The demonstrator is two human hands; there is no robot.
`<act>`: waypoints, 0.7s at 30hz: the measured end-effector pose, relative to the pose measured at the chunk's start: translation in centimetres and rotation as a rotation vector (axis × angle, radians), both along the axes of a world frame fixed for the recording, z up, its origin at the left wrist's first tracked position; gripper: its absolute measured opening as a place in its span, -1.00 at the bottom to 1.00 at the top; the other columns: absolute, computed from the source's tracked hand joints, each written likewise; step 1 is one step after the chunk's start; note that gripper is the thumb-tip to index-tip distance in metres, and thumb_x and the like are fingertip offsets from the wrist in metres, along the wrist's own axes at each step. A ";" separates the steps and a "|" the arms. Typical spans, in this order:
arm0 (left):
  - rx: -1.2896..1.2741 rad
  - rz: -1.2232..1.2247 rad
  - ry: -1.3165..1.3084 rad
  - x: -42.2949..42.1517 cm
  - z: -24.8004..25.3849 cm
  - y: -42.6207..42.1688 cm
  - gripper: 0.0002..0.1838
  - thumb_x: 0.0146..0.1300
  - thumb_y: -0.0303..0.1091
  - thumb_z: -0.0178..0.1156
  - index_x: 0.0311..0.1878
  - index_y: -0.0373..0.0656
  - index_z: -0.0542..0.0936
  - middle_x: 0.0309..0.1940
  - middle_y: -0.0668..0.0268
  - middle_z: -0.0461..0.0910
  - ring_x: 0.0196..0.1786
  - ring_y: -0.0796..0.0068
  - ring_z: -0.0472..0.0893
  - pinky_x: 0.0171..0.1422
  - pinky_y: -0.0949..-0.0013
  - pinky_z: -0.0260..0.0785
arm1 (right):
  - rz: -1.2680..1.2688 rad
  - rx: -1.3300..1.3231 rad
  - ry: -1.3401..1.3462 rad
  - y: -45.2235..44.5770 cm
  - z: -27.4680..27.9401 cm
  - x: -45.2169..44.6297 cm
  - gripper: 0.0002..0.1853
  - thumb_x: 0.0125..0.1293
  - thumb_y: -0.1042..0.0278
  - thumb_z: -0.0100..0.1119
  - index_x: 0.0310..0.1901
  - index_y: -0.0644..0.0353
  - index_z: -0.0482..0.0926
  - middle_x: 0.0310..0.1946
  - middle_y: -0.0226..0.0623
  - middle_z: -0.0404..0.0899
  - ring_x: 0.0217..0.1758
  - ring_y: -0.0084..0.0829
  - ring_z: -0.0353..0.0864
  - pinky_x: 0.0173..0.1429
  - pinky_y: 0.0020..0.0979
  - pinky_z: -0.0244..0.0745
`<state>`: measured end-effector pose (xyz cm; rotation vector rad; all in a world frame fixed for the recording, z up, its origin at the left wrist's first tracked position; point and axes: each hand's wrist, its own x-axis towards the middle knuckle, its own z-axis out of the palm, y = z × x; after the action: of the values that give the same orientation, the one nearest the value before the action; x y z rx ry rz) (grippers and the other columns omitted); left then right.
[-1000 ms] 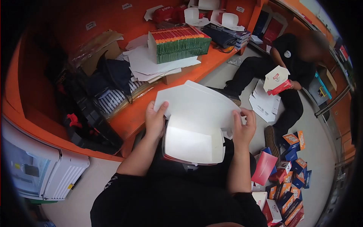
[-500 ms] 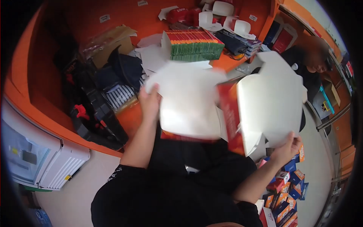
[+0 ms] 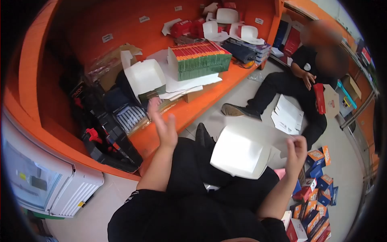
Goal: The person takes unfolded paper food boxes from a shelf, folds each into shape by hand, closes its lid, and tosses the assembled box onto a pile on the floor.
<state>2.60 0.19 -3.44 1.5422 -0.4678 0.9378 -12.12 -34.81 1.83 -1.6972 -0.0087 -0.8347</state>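
- Head camera, right of centre: my right hand (image 3: 296,153) pinches an open white carton (image 3: 241,150) by its blurred edge.
- Left of centre: my left hand (image 3: 164,131) spreads its fingers below a second carton (image 3: 146,76); I cannot tell whether they touch.
- Upper right: a seated co-worker (image 3: 307,59).

The left hand (image 3: 163,129), which gripped a white-lined carton a moment ago, is now open and no longer grips it; that carton (image 3: 145,76) is up by the dark cloth (image 3: 123,90), whether resting or in the air is unclear. The right hand (image 3: 296,151) has brought the other carton (image 3: 240,149) down over the lap. The co-worker's red box (image 3: 319,99) has turned, and one co-worker's hand (image 3: 309,80) is now open, apart from it.
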 end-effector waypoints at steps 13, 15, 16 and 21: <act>-0.221 -1.350 0.613 -5.0 6.1 0.9 -0.50 0.33 -0.42 -0.20 0.33 -0.32 0.14 0.31 -0.03 0.15 0.32 0.16 0.26 0.38 0.20 0.08 | 0.135 -0.050 0.286 4.1 2.5 6.0 -0.84 0.21 0.46 0.14 -0.19 0.30 0.46 -0.38 -0.40 0.53 -0.32 -0.65 0.48 -0.23 -0.63 0.34; -0.250 -1.315 0.483 -4.8 5.3 0.7 -0.50 0.32 -0.42 -0.15 0.32 -0.32 0.15 0.31 0.00 0.16 0.30 0.21 0.29 0.36 0.22 0.12 | 0.154 -0.057 0.270 4.7 3.1 6.2 -0.83 0.21 0.45 0.13 -0.19 0.30 0.46 -0.38 -0.40 0.54 -0.33 -0.65 0.48 -0.24 -0.63 0.34; -0.120 -1.095 0.585 -5.0 4.6 0.9 -0.48 0.30 -0.38 -0.06 0.31 -0.32 0.18 0.29 0.04 0.20 0.28 0.28 0.32 0.32 0.23 0.17 | 0.165 -0.062 0.261 5.1 3.2 6.3 -0.83 0.21 0.45 0.13 -0.19 0.31 0.46 -0.38 -0.39 0.54 -0.33 -0.65 0.48 -0.24 -0.63 0.34; -0.273 -1.136 0.512 -5.7 3.0 -0.7 -0.20 0.17 -0.01 0.17 0.31 -0.38 0.15 0.24 0.09 0.28 0.27 0.29 0.31 0.30 0.26 0.16 | 0.147 -0.040 0.240 6.9 3.4 6.7 -0.83 0.22 0.43 0.12 -0.20 0.31 0.45 -0.38 -0.36 0.55 -0.33 -0.62 0.49 -0.22 -0.59 0.35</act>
<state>-3.15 -0.54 -0.47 0.9510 -0.6805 -0.2644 -5.44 -27.87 5.23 -1.8016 0.0139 -0.5217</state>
